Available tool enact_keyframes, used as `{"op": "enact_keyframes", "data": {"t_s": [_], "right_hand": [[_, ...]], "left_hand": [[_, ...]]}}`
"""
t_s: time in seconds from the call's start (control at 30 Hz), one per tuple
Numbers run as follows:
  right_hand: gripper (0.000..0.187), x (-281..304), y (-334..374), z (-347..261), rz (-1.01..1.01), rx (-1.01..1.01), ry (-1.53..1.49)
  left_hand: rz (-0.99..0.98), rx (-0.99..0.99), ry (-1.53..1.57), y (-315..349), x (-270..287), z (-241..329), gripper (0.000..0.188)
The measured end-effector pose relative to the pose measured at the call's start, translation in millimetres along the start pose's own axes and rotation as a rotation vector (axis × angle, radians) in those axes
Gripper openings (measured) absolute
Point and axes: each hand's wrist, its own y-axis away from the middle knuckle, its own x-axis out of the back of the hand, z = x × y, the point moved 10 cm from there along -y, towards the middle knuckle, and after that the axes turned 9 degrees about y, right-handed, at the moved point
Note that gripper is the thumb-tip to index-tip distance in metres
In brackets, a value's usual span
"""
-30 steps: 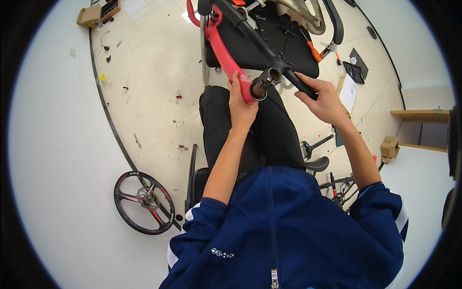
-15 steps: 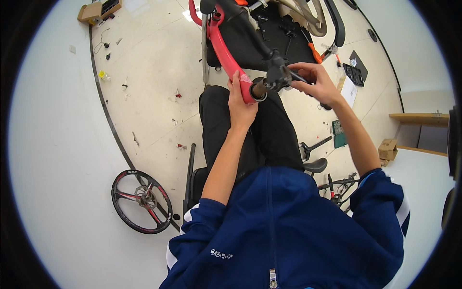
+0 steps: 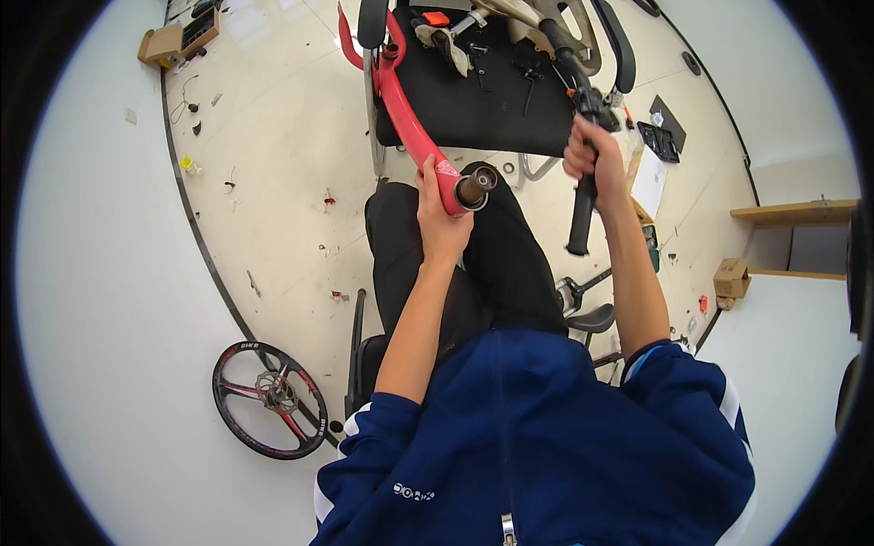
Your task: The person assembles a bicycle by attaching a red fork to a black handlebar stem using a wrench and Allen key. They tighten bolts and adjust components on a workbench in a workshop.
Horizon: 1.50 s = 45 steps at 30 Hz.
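A red bicycle frame (image 3: 411,126) slants from the office chair toward my lap. My left hand (image 3: 442,218) is wrapped round its near end, just behind the head tube. Out of that tube's ring pokes a bare brownish steerer tube (image 3: 476,186). Off to the right, my right hand (image 3: 596,156) is closed round a black bicycle handlebar (image 3: 569,68), beside its dark stem clamp. The bar's black grip (image 3: 581,218) hangs below my fist. Handlebar and steerer tube stand apart.
The chair's black seat (image 3: 473,109) bears loose tools and small parts. A three-spoke wheel (image 3: 269,400) leans at the left wall. An open cardboard box (image 3: 162,45) lies far left, a small carton (image 3: 731,278) at right. Bits litter the floor. A saddle (image 3: 592,319) shows beside my thigh.
The handlebar has come off the steerer tube and moved right with my right hand, which now grips it in a fist. My left hand keeps its hold on the red frame.
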Motion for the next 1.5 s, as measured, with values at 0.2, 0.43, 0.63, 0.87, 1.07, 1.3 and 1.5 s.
{"op": "enact_keyframes", "data": {"t_s": [0.2,0.43,0.63,0.87,1.07,1.3,1.5], "right_hand": [[0.036,17,-6,25,0.113,-0.017,0.557],[0.043,25,-80,40,0.166,0.186,1.305],[0.041,42,-143,60,0.225,0.227,1.521],[0.052,77,-170,100,0.216,0.279,1.561],[0.055,-18,-41,82,-0.137,0.2,0.384],[0.064,-72,26,134,-0.186,0.247,0.646],[0.057,-110,12,233,-0.4,0.095,0.479]], "left_hand": [[-0.011,0.005,-0.014,5,-4,1,0.084],[-0.028,-0.02,-0.02,3,-1,1,0.089],[-0.019,0.047,-0.013,5,5,-6,0.084],[-0.047,0.026,-0.041,2,-4,-2,0.084],[-0.024,-0.006,-0.115,6,-4,-3,0.085],[-0.042,0.044,-0.06,5,-7,-11,0.088],[-0.063,0.133,-0.012,-4,-7,-9,0.086]]}}
